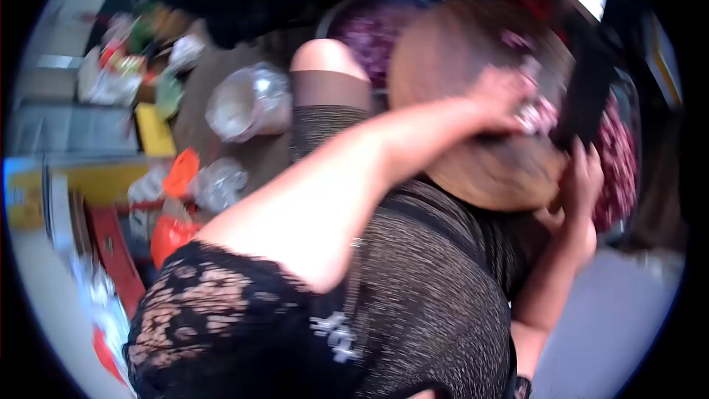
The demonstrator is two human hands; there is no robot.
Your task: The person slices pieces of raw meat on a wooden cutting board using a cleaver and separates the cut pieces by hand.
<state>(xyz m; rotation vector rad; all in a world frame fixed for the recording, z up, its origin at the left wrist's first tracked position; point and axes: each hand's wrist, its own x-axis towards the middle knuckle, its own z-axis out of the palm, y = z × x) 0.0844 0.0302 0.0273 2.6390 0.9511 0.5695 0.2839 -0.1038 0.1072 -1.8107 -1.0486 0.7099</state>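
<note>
A round wooden cutting board (473,174) lies across my lap. My left hand (504,96) is over it, its fingers smeared by motion, beside chopped pinkish-purple pieces (540,114) that look like red onion or shallot. Whether those fingers grip any of the pieces cannot be made out. At the board's right edge my right hand (582,181) is closed on a broad dark cleaver (591,92), held with its blade pointing away from me. The cleaver's handle is mostly hidden in the hand.
A metal bowl (336,18) of purple pieces stands beyond the board; a container of chopped purple-red pieces (619,170) is at right. Left are a plastic-lined bucket (240,114), an orange-red bag (173,238) and assorted bags (111,81). Another person's dark clothing (244,0) shows at the top.
</note>
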